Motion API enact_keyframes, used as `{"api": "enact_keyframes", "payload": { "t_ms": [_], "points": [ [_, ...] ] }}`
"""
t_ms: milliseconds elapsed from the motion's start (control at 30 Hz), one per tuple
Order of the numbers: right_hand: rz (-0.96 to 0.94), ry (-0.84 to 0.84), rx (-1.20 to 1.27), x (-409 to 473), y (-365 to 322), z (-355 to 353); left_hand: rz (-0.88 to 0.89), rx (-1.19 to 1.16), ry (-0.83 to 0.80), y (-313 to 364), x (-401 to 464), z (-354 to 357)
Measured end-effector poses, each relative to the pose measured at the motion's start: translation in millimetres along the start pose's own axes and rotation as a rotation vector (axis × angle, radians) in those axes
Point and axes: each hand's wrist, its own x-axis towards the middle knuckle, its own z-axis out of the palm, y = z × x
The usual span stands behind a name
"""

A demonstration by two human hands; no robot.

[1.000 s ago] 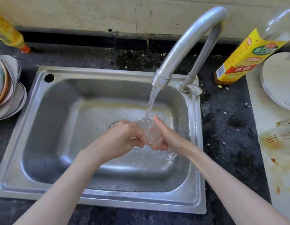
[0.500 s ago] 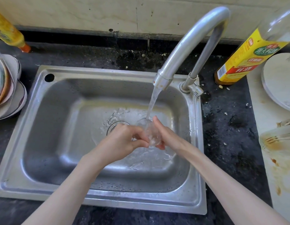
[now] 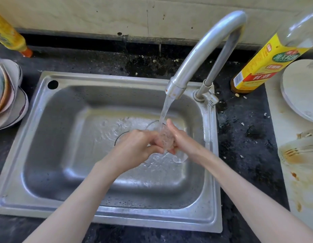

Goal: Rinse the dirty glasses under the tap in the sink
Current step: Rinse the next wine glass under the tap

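A clear glass (image 3: 165, 139) lies tilted between both hands over the middle of the steel sink (image 3: 68, 130), its mouth pointing up toward the tap (image 3: 201, 50). Water runs from the spout into the glass mouth and spills over it. My left hand (image 3: 134, 148) curls round the glass from the left. My right hand (image 3: 182, 139) grips it from the right, fingers wrapped beneath and the thumb along its side. The base of the glass (image 3: 180, 157) pokes out below my right hand.
Stacked bowls and plates (image 3: 6, 97) sit on the dark counter left of the sink. A yellow bottle (image 3: 10, 37) stands at back left, a yellow-labelled bottle (image 3: 267, 64) at back right. A round white board (image 3: 302, 90) and another dirty glass (image 3: 299, 153) lie on the right.
Both hands have turned the glass slightly under the stream, and more water now spreads across the sink floor around the drain.
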Motion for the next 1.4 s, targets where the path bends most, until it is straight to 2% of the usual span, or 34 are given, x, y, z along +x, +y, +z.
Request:
{"api": "enact_keyframes", "payload": {
  "t_ms": [67, 133, 233, 300, 400, 500, 567, 633, 767, 833, 900, 967, 1033, 1067, 1100, 1133, 1200, 1267, 1333, 1367, 1400],
  "points": [
    [-0.082, 0.141, 0.001, 0.4, 10.3, 7.6, -0.042, 0.058, 0.059, 3.9, 4.3, 0.7],
    [-0.112, 0.195, 0.04, 3.9, 17.9, 9.0, 0.018, 0.071, 0.025, 0.7, 7.1, 1.3],
    [0.024, 0.093, 0.168, -1.5, 2.9, 3.4, 0.2, 0.167, -0.099, -11.1, 7.5, 1.0],
    [0.134, -0.009, 0.182, -3.5, -1.9, -0.6, 0.26, 0.149, -0.088, -12.8, 7.5, -1.3],
    [0.064, -0.078, 0.192, -0.9, 6.7, -4.0, 0.168, 0.001, 0.021, -4.8, 7.2, -1.3],
    [-0.06, -0.004, 0.166, -6.2, 7.1, -0.7, 0.061, -0.191, 0.168, -5.6, 6.4, 5.5],
    [-0.113, 0.015, 0.194, -12.3, 2.6, 3.9, 0.076, -0.206, 0.298, -8.1, 3.5, 12.5],
    [-0.104, 0.018, 0.224, -16.6, 2.7, 8.2, 0.105, -0.211, 0.354, -10.4, 3.3, 23.1],
    [0.038, 0.032, -0.044, -29.0, -0.8, 11.5, -0.033, -0.501, 0.355, -7.0, 4.3, 32.8],
    [0.028, 0.079, -0.157, -37.3, 4.0, 11.1, -0.145, -0.646, 0.382, -7.1, 6.6, 33.8],
    [-0.081, 0.231, -0.305, -41.5, 16.7, 18.6, -0.266, -0.853, 0.431, -0.2, 11.3, 35.4],
    [-0.229, 0.471, -0.621, -39.6, 29.6, 27.2, -0.381, -1.05, 0.511, 13.4, 17.4, 37.8],
    [-0.302, 0.626, -0.851, -39.4, 32.3, 31.1, -0.464, -1.179, 0.541, 17.5, 24.8, 38.8],
    [-0.317, 0.626, -0.828, -39.6, 29.1, 32.3, -0.459, -1.227, 0.499, 18.3, 27.4, 36.4],
    [-0.305, 0.57, -0.66, -39.9, 23.7, 32.3, -0.423, -1.265, 0.444, 16.5, 30.5, 33.9],
    [-0.252, 0.491, -0.368, -39.3, 19.5, 31.2, -0.381, -1.31, 0.378, 15.9, 31.5, 30.6],
    [-0.069, 0.23, 0.249, -41.6, 7.3, 29.2, -0.321, -1.407, 0.251, 14.0, 31.7, 25.3],
    [0.016, 0.003, 0.682, -45.5, -4.5, 29.9, -0.292, -1.501, 0.143, 17.0, 31.0, 23.0],
    [0.059, -0.102, 0.899, -47.1, -9.4, 29.4, -0.322, -1.576, 0.136, 16.6, 31.9, 23.4],
    [0.089, -0.099, 0.92, -45.8, -11.4, 28.0, -0.339, -1.581, 0.159, 15.6, 33.7, 23.9],
    [0.083, -0.031, 0.789, -44.4, -10.6, 26.4, -0.352, -1.587, 0.181, 15.9, 34.4, 23.5]
  ]
}}
